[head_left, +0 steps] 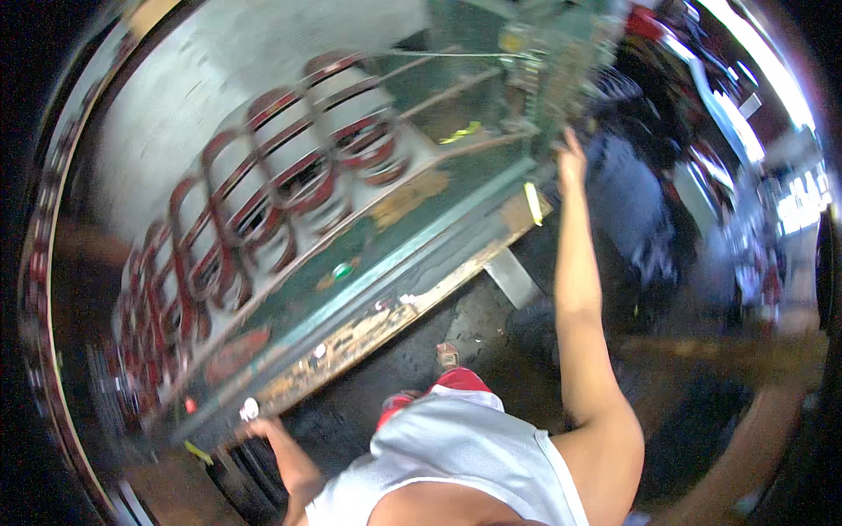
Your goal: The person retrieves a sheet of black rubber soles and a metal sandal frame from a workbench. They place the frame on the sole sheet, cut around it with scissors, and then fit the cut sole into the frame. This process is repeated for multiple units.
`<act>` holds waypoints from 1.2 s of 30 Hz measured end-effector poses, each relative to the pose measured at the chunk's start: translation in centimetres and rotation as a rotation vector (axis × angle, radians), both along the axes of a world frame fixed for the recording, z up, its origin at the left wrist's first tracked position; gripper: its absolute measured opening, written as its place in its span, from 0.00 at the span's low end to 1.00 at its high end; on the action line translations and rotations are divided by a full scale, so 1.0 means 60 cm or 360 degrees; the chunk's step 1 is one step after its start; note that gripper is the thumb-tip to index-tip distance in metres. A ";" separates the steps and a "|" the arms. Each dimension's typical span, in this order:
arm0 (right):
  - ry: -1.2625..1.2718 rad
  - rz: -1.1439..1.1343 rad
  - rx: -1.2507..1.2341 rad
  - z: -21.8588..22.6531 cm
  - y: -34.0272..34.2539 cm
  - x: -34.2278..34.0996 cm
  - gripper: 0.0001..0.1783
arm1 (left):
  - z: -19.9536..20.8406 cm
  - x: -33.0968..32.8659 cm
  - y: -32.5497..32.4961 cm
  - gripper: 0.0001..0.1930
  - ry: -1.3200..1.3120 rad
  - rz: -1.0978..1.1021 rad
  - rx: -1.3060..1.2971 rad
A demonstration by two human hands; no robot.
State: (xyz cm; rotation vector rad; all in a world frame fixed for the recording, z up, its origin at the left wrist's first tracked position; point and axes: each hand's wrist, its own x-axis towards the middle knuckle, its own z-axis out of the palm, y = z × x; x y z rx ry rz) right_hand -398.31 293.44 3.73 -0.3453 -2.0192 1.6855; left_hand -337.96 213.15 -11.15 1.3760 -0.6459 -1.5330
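My right arm is stretched far forward. My right hand (571, 159) is at the far end of a long green metal frame (421, 232), against its upright end part (548, 88); a finger and the thumb look stretched out and apart. At the near left end of the same frame is my left hand (260, 428), by the worn wooden edge (351, 340). A small white round thing (250, 408) sits just beside it. The left fingers are smeared by motion, so whether they grip anything cannot be told.
Several dark red oval loops (267, 171) stand in a row behind the frame, before a grey wall (202, 96). A green round piece (341, 271) and yellow tape (533, 203) are on the frame. Blurred dark machinery (631, 175) stands to the right.
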 end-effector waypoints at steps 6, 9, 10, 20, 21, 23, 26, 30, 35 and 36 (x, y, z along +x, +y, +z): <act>0.0538 -0.0242 0.0220 0.051 -0.068 0.130 0.16 | 0.025 0.003 0.064 0.31 -0.0443 0.0359 0.0085; 0.0639 0.0081 0.0075 0.090 -0.168 0.185 0.12 | 0.041 0.010 0.084 0.57 -0.0434 0.0272 0.0025; 0.0750 0.0291 0.0138 0.106 -0.210 0.195 0.12 | 0.042 0.011 0.088 0.59 -0.0331 0.0278 0.0012; 0.1080 0.1706 0.0439 0.219 -0.622 0.364 0.14 | 0.022 0.015 0.089 0.58 -0.0418 0.0270 0.0061; 0.1035 0.1753 0.0526 0.220 -0.656 0.385 0.14 | 0.021 0.020 0.091 0.58 -0.0422 0.0205 0.0065; 0.1033 0.1782 0.0819 0.214 -0.713 0.416 0.15 | 0.022 0.029 0.092 0.59 -0.0277 0.0095 0.0077; 0.1292 0.1302 0.1489 0.201 -0.766 0.448 0.15 | 0.028 0.043 0.084 0.61 -0.0566 -0.0033 0.0095; 0.1238 0.1162 0.1545 0.193 -0.780 0.453 0.15 | 0.051 0.046 0.074 0.54 -0.0946 0.0165 -0.0543; 0.1200 0.1062 0.1514 0.189 -0.784 0.449 0.16 | 0.082 0.060 0.074 0.36 -0.1374 0.0022 -0.1198; 0.1176 0.1015 0.1515 0.185 -0.787 0.448 0.17 | 0.082 0.067 0.076 0.31 -0.1251 0.0000 -0.1183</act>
